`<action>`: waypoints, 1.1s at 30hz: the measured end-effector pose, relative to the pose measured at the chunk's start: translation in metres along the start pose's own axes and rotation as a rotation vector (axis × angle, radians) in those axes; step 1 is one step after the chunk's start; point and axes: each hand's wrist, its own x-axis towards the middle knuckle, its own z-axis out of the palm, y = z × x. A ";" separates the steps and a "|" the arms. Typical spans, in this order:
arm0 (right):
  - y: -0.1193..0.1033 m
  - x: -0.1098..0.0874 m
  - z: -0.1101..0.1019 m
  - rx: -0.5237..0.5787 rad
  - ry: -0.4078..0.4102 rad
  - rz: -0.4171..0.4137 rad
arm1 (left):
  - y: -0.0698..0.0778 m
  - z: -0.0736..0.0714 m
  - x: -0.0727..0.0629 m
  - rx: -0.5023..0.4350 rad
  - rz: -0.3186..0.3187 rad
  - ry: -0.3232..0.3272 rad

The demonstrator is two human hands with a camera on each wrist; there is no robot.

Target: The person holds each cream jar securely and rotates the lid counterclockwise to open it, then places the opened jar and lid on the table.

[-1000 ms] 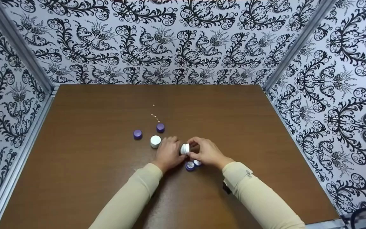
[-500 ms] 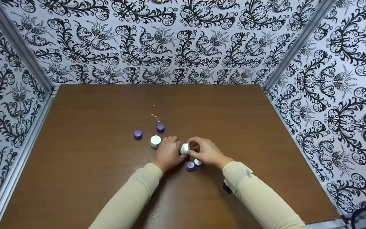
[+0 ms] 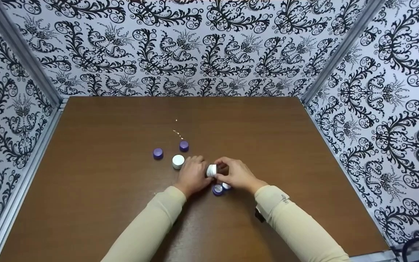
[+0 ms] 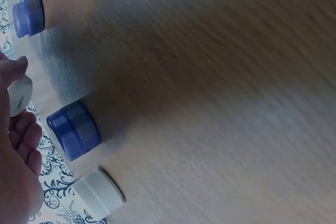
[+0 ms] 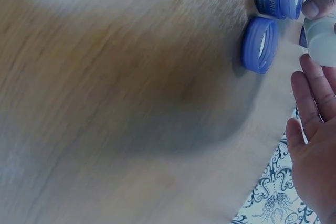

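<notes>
A small white jar [image 3: 212, 170], lying on its side, is held between both hands above the table. My left hand [image 3: 193, 174] grips its left end; in the left wrist view dark print shows on the white jar [image 4: 20, 95]. My right hand [image 3: 236, 174] pinches the other end with thumb and fingers, while its other fingers stand out straighter in the right wrist view. Below the right hand, a lidless blue-purple jar [image 3: 218, 189] touches or nearly touches a blue lid [image 3: 226, 185], shown on edge as a threaded blue lid [image 5: 260, 45] in the right wrist view.
Left of the left hand stand another white jar [image 3: 178, 162] and two purple jars, one nearer the left [image 3: 158, 153] and one farther back. Small bright flecks [image 3: 178, 133] lie behind them on the brown table [image 3: 104, 163]. Patterned walls [image 3: 184, 47] enclose the back and sides.
</notes>
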 end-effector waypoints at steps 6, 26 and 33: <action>0.001 -0.001 0.001 0.028 0.008 0.019 | 0.000 0.001 0.001 -0.008 0.007 0.002; 0.004 0.000 0.001 0.075 -0.004 0.021 | 0.001 0.003 0.002 -0.037 -0.021 -0.023; 0.004 0.000 0.001 0.103 -0.001 0.020 | 0.001 0.003 0.002 -0.037 -0.007 -0.016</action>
